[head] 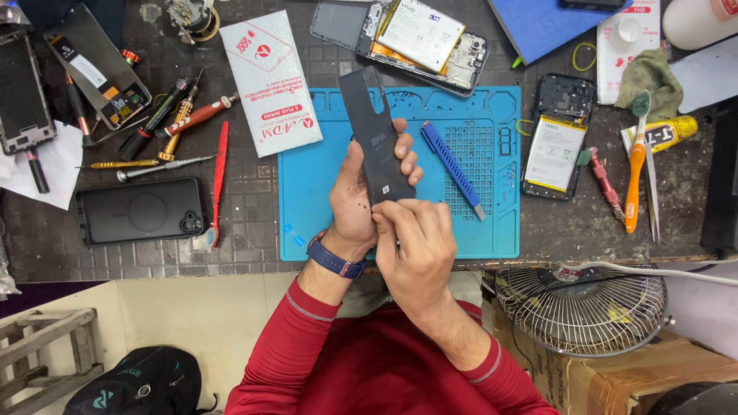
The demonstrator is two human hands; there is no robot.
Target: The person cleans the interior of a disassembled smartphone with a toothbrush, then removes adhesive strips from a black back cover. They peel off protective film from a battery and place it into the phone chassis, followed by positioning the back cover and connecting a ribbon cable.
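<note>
We recorded a dark phone back panel (374,138), long and narrow, held upright-tilted above the blue work mat (492,230), top end leaning away from us to the left. Our left hand (361,196) was closed around the panel's lower half, thumb on its left edge and fingers wrapped over the right edge. Our right hand (413,242) was closed at the panel's bottom end, fingertips pinched against it; whether it held a small tool we could not tell. A blue wrist band (335,260) sat on the left wrist.

Items near the hands, on the tabletop (246,230):
- Just right of the hands, on the mat: a blue pry tool (453,169), lying diagonally.
- Further right, off the mat's edge: an opened phone (556,138) with a white battery showing.
- Beyond that: an orange toothbrush (633,165) and tweezers (652,192) side by side, with a yellow glue tube (663,134) near them.
- Above the hands, at the mat's far edge: a second opened phone (411,38), battery exposed.
- Above and left of the hands: a white packet with red print (270,81), touching the mat's corner.
- Well left of the hands: a black phone case (142,210), lying flat, a red spudger (219,180) just beside it, and several screwdrivers (173,119) in a loose cluster above.
- Below and right of the hands, off the tabletop: a wire-cage fan (580,307) resting on a cardboard box (653,376).
</note>
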